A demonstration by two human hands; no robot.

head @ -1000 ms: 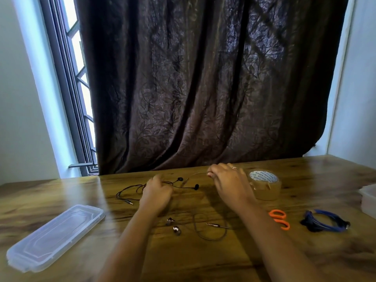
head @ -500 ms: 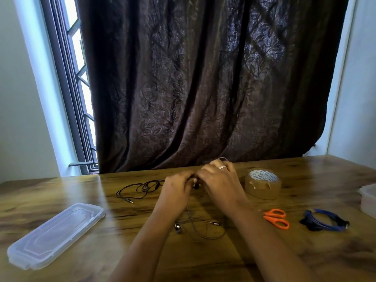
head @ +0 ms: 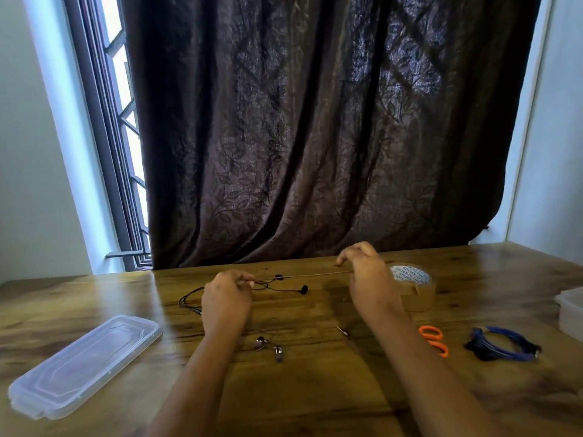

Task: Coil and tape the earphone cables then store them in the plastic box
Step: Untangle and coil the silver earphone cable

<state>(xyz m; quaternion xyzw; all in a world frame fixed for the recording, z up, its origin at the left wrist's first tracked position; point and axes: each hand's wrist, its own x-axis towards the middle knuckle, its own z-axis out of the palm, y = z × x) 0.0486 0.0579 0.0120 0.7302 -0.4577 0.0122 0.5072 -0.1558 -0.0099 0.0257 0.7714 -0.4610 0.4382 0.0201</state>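
Nearest me, at my left, the clear lid (head: 85,364) lies flat on the wooden table (head: 315,402), with its near corner close to the bottom edge of the view. Between my forearms sit the silver earbuds (head: 269,345). Their thin cord is too faint against the wood to follow. A small metal plug (head: 342,331) lies close to my right forearm, and I cannot tell which cable it belongs to.

Right of that arm are the orange scissors (head: 433,340). I can see only their handles, as the blades are hidden behind my arm. Further right, the blue cable (head: 501,343) lies in a looped bundle, too blurred to show whether it is taped.

My left hand (head: 225,298) is curled and pinches the black earphone cable (head: 284,287). My right hand (head: 369,279) pinches the same cable at its fingertips, and a pale strand is stretched taut between the two hands, above the table. The two black buds lie just right of my left hand, and slack loops lie to its left.

My right wrist partly hides the brown tape roll (head: 413,287). Its round white label has blue print, of which I can read only "WONDER". The plastic box (head: 569,310) is cut off by the right edge.

Behind the table hangs a dark leaf-patterned curtain (head: 315,137), with a window (head: 120,121) to its left.
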